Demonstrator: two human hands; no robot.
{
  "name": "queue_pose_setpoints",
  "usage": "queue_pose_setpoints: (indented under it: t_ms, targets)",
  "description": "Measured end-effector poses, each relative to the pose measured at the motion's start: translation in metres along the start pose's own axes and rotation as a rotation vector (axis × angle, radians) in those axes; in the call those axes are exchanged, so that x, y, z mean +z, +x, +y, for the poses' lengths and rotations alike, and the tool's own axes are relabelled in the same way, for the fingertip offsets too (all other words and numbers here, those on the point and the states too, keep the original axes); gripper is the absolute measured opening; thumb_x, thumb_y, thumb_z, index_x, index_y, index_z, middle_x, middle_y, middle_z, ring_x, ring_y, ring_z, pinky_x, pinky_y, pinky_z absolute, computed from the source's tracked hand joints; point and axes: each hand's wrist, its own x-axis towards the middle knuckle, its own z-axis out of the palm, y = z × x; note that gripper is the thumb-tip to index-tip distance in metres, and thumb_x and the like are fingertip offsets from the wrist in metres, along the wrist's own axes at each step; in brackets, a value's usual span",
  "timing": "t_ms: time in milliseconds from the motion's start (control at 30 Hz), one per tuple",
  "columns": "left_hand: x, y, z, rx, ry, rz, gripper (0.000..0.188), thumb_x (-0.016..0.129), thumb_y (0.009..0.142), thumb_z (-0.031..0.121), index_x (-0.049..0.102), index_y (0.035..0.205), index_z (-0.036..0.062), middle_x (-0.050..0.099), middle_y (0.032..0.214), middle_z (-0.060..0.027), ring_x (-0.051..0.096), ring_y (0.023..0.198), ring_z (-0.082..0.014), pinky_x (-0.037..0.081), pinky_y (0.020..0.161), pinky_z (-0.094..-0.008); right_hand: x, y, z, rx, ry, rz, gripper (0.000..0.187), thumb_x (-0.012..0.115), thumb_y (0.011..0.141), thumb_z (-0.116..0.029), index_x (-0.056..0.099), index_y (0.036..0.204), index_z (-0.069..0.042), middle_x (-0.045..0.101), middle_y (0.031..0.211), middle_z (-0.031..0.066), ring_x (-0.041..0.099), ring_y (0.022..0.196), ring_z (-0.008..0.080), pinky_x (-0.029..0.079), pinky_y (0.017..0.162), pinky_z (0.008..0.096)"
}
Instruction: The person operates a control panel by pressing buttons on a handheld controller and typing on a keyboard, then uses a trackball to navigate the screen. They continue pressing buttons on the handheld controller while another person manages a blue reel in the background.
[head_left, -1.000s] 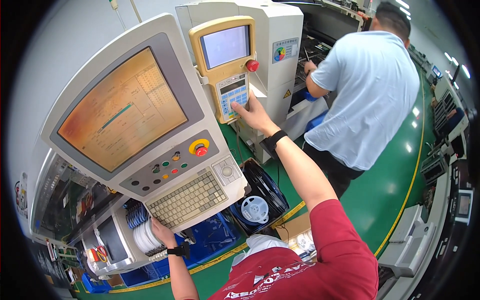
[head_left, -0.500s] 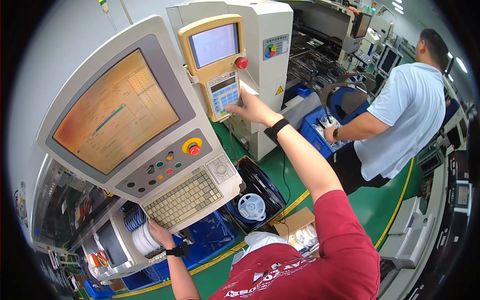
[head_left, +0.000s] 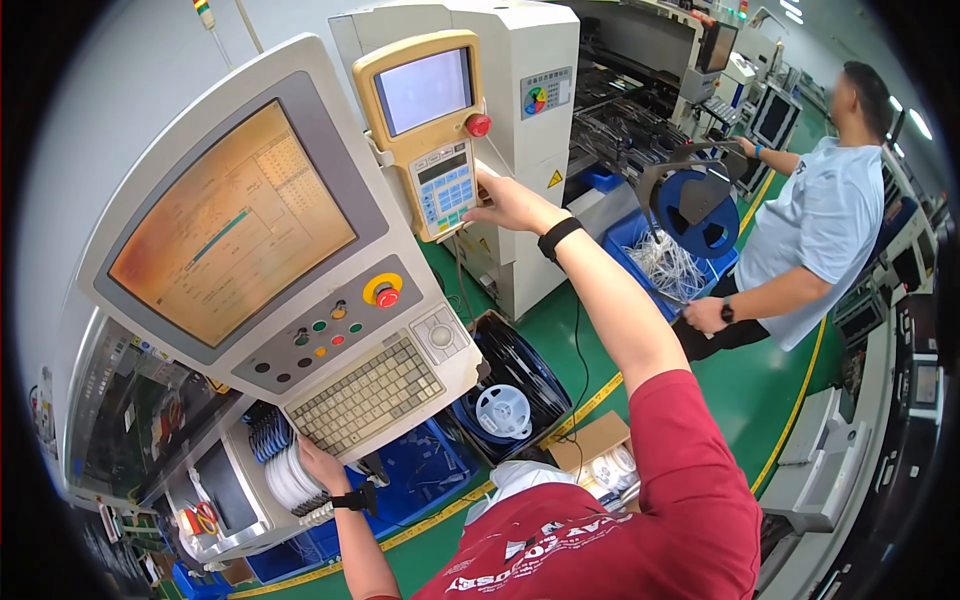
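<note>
A yellow handheld control pendant [head_left: 420, 130] with a lit screen, blue keys and a red knob hangs beside a grey machine console. My right hand [head_left: 510, 206] is closed around its lower right side, thumb on the bottom keys, other fingers mostly behind it. The console has an orange-tinted monitor [head_left: 235, 225], a row of buttons, a red stop button [head_left: 386, 295] and a beige keyboard [head_left: 365, 398]. At the keyboard panel's lower left edge, my left hand [head_left: 320, 466] grips the rim, its fingers partly hidden.
A person in a light blue shirt [head_left: 830, 210] stands at right beside a blue reel [head_left: 697, 212] on a bracket. Under it, a blue bin [head_left: 650, 262] holds white strips. Dark reels fill a box [head_left: 530, 365] below the console. White reels [head_left: 290, 482] stand near my left hand.
The co-worker has straightened and turned, one hand now up at the bracket, the other lower beside the bin. The blue reel shows more fully. My right thumb has shifted slightly right; my left hand stays put.
</note>
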Motion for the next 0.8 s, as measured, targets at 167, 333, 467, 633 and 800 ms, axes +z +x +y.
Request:
queue_pose_setpoints:
  t_ms: [167,333,467,633,800]
  targets:
    - [-0.004,0.002,-0.010,0.029,0.031,0.016,0.057,0.032,0.106,0.040,0.051,0.124,-0.0103,0.061,0.120,-0.0159,0.059,0.103,-0.0222,0.045,0.092,-0.0301,0.003,0.001,0.002,-0.060,0.046,0.033,0.040,0.074,0.082,-0.013,0.050,0.111,-0.003,0.067,0.106,0.0186,0.065,0.101,0.0301,0.050,0.088,0.0374]
    - [-0.003,0.001,-0.005,0.024,0.077,0.021,0.058,0.032,0.105,0.040,0.050,0.126,-0.0105,0.060,0.122,-0.0162,0.058,0.106,-0.0225,0.044,0.094,-0.0300,0.000,-0.002,-0.006,-0.027,-0.009,0.032,0.040,0.075,0.082,-0.014,0.050,0.111,-0.003,0.067,0.106,0.0185,0.065,0.103,0.0300,0.049,0.089,0.0381]
    - [-0.001,-0.001,0.001,-0.012,-0.005,-0.009,0.057,0.032,0.105,0.040,0.050,0.126,-0.0108,0.060,0.122,-0.0160,0.057,0.107,-0.0222,0.043,0.095,-0.0298,0.001,-0.002,-0.005,-0.015,-0.005,0.026,0.039,0.074,0.082,-0.016,0.051,0.111,-0.003,0.067,0.108,0.0187,0.064,0.104,0.0302,0.049,0.089,0.0382]
    - [-0.001,0.001,-0.004,0.017,0.023,0.054,0.057,0.032,0.105,0.039,0.051,0.125,-0.0112,0.060,0.121,-0.0160,0.057,0.106,-0.0217,0.043,0.095,-0.0297,0.002,-0.002,-0.003,-0.002,0.018,0.029,0.039,0.074,0.082,-0.016,0.051,0.111,-0.003,0.067,0.108,0.0187,0.064,0.104,0.0303,0.049,0.090,0.0380]
    - [0.000,-0.002,0.002,0.019,0.023,0.028,0.055,0.031,0.106,0.035,0.051,0.123,-0.0126,0.061,0.118,-0.0185,0.058,0.104,-0.0237,0.043,0.092,-0.0317,0.004,-0.002,-0.004,0.001,0.044,0.038,0.040,0.075,0.082,-0.015,0.052,0.112,-0.003,0.067,0.108,0.0182,0.064,0.104,0.0297,0.049,0.090,0.0375]
